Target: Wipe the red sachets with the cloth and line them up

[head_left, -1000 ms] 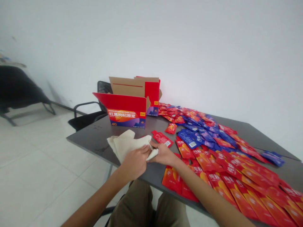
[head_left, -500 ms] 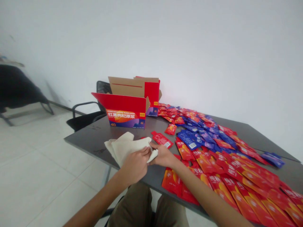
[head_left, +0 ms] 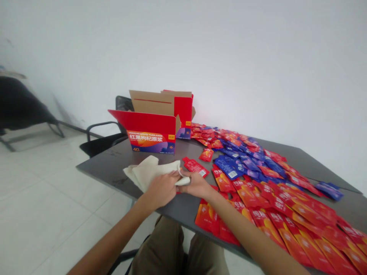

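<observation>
A cream cloth bag (head_left: 149, 172) lies on the dark grey table (head_left: 114, 168) near its front edge. My left hand (head_left: 160, 189) grips the bag's near end with fingers closed on the fabric. My right hand (head_left: 195, 184) pinches the same end of the bag from the right side. A red sachet (head_left: 196, 167) lies just beyond my right hand. Many red and blue sachets (head_left: 258, 168) spread across the table to the right.
An open red carton (head_left: 153, 131) with raised flaps stands at the table's far left. A black chair (head_left: 100, 143) sits behind the table's left corner. Some red sachets (head_left: 209, 219) overhang the near edge above my lap. Another dark chair (head_left: 20, 107) stands far left.
Both hands have stayed on the bag's near end; the fabric there has flattened a little. The view has shifted slightly.
</observation>
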The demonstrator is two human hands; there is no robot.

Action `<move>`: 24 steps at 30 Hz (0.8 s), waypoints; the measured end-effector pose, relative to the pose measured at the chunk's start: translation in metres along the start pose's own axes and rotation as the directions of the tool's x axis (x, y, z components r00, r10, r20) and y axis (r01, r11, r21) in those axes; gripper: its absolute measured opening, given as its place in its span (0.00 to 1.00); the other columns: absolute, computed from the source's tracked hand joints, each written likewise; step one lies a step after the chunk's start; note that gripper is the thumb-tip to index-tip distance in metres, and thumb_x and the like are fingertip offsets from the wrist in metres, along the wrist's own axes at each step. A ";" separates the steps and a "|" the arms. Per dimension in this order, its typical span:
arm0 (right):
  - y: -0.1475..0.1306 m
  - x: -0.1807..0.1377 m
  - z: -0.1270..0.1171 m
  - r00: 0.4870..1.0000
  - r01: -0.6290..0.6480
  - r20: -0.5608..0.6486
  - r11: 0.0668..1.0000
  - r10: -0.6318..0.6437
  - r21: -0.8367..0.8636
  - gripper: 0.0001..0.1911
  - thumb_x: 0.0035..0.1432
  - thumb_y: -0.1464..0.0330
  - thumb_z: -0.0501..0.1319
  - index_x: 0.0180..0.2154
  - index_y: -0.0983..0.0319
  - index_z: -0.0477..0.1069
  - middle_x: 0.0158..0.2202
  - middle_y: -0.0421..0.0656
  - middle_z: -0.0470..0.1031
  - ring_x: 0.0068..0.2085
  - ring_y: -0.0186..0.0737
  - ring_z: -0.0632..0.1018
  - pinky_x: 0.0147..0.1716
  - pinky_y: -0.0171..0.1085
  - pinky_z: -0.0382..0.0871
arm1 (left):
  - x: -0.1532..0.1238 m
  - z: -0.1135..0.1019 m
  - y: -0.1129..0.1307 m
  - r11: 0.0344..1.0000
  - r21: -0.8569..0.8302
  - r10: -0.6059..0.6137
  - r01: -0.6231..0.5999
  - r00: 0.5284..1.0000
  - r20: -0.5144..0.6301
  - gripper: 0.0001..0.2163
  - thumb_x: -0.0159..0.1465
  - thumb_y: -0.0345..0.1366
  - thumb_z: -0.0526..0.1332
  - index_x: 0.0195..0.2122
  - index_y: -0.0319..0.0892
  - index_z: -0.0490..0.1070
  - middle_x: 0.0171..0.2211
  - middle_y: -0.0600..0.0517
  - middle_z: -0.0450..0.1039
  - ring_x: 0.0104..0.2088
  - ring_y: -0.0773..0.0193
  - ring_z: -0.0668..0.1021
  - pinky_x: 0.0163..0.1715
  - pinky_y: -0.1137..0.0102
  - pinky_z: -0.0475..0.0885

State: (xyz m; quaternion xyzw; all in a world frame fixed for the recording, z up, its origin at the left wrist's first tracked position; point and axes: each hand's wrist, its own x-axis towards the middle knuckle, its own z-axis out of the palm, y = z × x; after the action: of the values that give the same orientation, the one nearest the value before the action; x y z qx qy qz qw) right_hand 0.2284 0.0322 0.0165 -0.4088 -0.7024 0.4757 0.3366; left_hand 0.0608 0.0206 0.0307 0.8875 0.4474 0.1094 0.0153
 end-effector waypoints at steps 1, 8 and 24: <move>0.001 0.000 0.000 1.000 0.005 -0.015 1.000 -0.005 -0.009 0.20 0.43 0.70 0.69 0.42 0.65 0.75 0.33 0.39 0.75 0.32 0.35 0.71 0.35 0.35 0.67 | 0.006 -0.002 -0.003 1.000 0.011 -0.025 0.025 1.000 0.010 0.21 0.60 0.26 0.51 0.54 0.43 0.68 0.56 0.45 0.71 0.54 0.57 0.75 0.53 0.63 0.69; 0.003 -0.003 0.002 0.998 0.056 -0.022 0.997 -0.058 -0.052 0.26 0.38 0.69 0.72 0.43 0.63 0.74 0.36 0.39 0.76 0.34 0.37 0.73 0.37 0.37 0.70 | -0.003 0.008 0.006 0.999 0.041 0.035 -0.034 0.999 -0.018 0.24 0.59 0.25 0.52 0.57 0.36 0.65 0.59 0.40 0.67 0.61 0.56 0.68 0.59 0.63 0.64; 0.004 0.001 0.003 1.000 0.001 -0.024 0.999 0.000 0.037 0.22 0.36 0.72 0.72 0.38 0.65 0.75 0.31 0.38 0.75 0.30 0.35 0.73 0.36 0.37 0.69 | -0.005 0.005 0.007 0.999 -0.022 0.042 -0.043 0.999 -0.016 0.24 0.58 0.24 0.51 0.57 0.37 0.66 0.59 0.43 0.68 0.61 0.60 0.67 0.60 0.65 0.63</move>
State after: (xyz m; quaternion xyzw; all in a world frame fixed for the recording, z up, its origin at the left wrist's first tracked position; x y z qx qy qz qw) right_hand 0.2266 0.0323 0.0115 -0.4080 -0.6893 0.4837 0.3527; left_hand 0.0641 0.0126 0.0257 0.8957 0.4273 0.1216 0.0196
